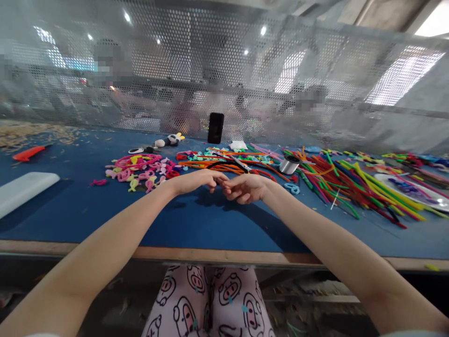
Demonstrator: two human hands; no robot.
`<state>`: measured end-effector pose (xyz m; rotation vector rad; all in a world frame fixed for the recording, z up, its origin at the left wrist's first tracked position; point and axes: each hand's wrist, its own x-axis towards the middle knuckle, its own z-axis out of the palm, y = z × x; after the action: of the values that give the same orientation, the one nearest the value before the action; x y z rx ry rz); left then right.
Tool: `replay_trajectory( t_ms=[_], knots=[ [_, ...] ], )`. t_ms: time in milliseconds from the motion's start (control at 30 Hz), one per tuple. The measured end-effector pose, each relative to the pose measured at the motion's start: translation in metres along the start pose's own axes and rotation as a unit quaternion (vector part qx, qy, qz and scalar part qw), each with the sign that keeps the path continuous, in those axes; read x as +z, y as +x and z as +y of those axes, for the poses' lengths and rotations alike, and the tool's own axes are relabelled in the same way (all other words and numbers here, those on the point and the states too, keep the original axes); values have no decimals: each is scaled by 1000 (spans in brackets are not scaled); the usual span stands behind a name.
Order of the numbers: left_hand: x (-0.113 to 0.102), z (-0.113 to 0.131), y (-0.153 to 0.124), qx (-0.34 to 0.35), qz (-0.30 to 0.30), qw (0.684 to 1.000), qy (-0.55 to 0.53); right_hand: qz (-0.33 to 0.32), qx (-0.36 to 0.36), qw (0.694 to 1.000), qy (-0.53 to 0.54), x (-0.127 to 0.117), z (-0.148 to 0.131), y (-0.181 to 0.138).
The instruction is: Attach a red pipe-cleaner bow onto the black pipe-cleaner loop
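My left hand (199,180) and my right hand (245,188) meet over the blue table top (105,210), fingertips touching in a pinch. A thin black pipe cleaner (219,165) arcs up just behind the fingers; whether both hands grip it I cannot make out. Orange pipe cleaners (217,167) lie right behind the hands. A pile of pink and yellow bent shapes (142,171) lies left of my left hand. Scissors (240,164) rest behind my right hand.
Long straight pipe cleaners in many colours (354,185) spread across the right. A wire spool (289,164), a standing black phone (215,128), a white tray (23,189) at left, an orange tool (28,153) and a perforated screen (224,79) behind.
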<state>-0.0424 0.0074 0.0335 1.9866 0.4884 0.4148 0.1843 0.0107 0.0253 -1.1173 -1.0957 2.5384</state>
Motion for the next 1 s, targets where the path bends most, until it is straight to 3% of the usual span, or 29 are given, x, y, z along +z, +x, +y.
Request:
replay_trajectory(
  t_ms=[167,233,300,333,400,467,533,567,633,700,833,933,1000],
  knots=[
    [-4,12,-7,-23,32,997,68,12,-14,1000,-9,2,-4,-2],
    [-4,14,-7,-40,74,994,71,76,-7,996,-53,5,-11,-6],
    [-4,13,-6,-65,115,989,60,191,-10,972,-134,10,-22,-12],
    [-4,11,-5,-86,128,987,53,263,-18,947,-186,12,-29,-16],
    [-4,6,-2,-132,150,979,47,395,-56,868,-295,19,-42,-23],
    [-5,2,1,-154,169,971,67,488,-135,757,-413,25,-53,-30],
    [-5,1,3,-150,202,962,107,528,-226,644,-505,31,-62,-34],
    [-5,1,4,-142,228,955,123,536,-263,602,-530,32,-65,-36],
    [-7,-1,6,-119,293,939,133,543,-303,564,-543,34,-69,-37],
    [-9,-4,8,-91,355,922,128,541,-314,578,-524,34,-70,-37],
    [-7,-12,12,5,433,891,134,534,-330,640,-443,36,-67,-37],
    [2,-10,15,49,404,913,-7,538,-336,654,-412,41,-63,-36],
    [11,-5,16,35,334,929,-154,531,-337,664,-404,45,-59,-33]
  ],
)
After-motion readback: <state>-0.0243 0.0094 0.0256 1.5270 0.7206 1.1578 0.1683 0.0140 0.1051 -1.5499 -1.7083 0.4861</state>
